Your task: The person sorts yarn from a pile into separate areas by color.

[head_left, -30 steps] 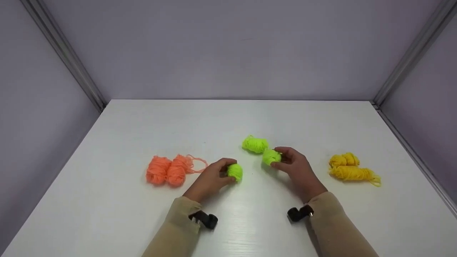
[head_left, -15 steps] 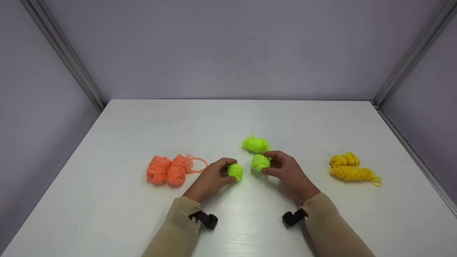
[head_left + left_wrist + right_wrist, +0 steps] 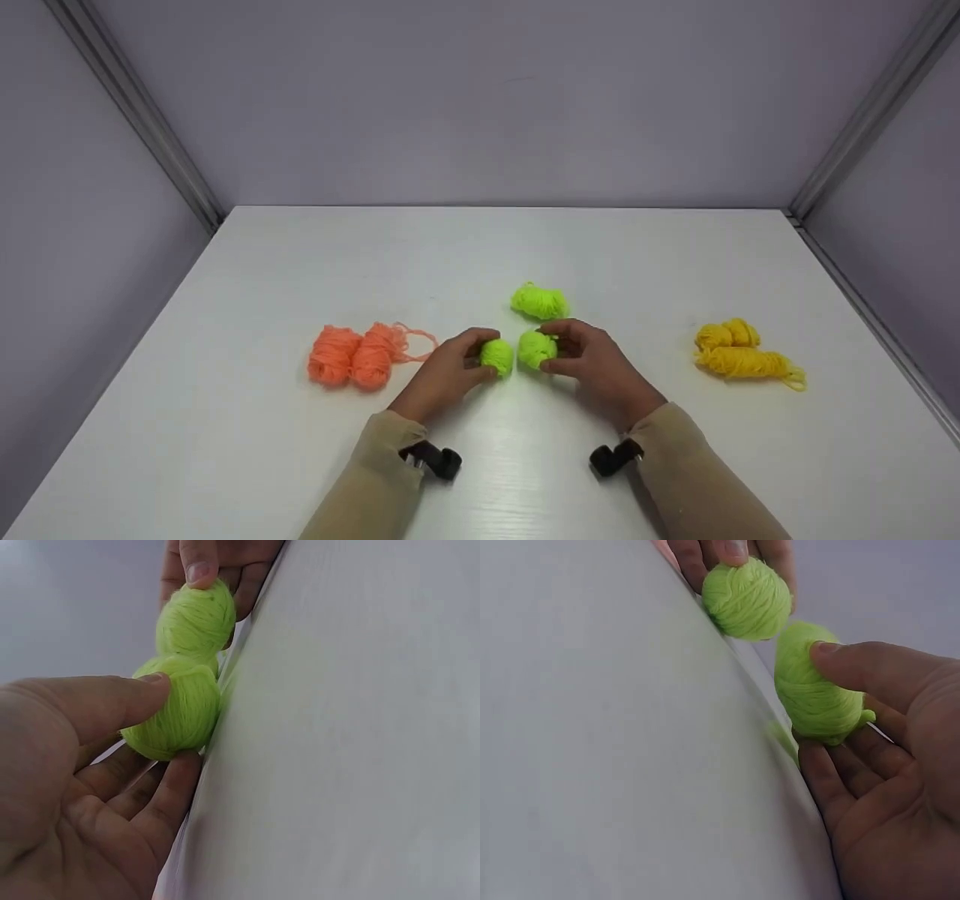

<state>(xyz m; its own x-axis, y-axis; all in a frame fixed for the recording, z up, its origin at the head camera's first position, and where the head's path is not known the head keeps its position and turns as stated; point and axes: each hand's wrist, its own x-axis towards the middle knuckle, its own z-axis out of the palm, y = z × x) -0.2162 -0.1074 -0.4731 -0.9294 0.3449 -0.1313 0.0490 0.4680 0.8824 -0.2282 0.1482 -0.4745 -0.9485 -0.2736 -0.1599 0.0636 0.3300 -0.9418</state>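
Near the middle of the white table, my left hand (image 3: 444, 375) pinches a small lime-green ball of yarn (image 3: 496, 358) between thumb and fingers. Facing it, my right hand (image 3: 600, 367) holds a second lime-green ball of yarn (image 3: 537, 349) the same way. A narrow gap separates the two balls in the head view. The left wrist view shows thumb and fingers around the nearer ball (image 3: 176, 709). In the right wrist view, a short tuft sticks out of the ball (image 3: 817, 686) by my fingers. Just behind the right-hand ball lies a third lime-green yarn bundle (image 3: 540, 301).
Two orange yarn bundles (image 3: 352, 356) lie side by side at the left, a loose loop trailing toward my left hand. Yellow yarn bundles (image 3: 742, 352) lie at the right. Pale panels (image 3: 495, 105) enclose the white table (image 3: 225, 450) at the back and sides.
My right hand has carried its green ball left and slightly nearer to me, up close to the left one. The left hand has stayed almost still, gripping its ball.
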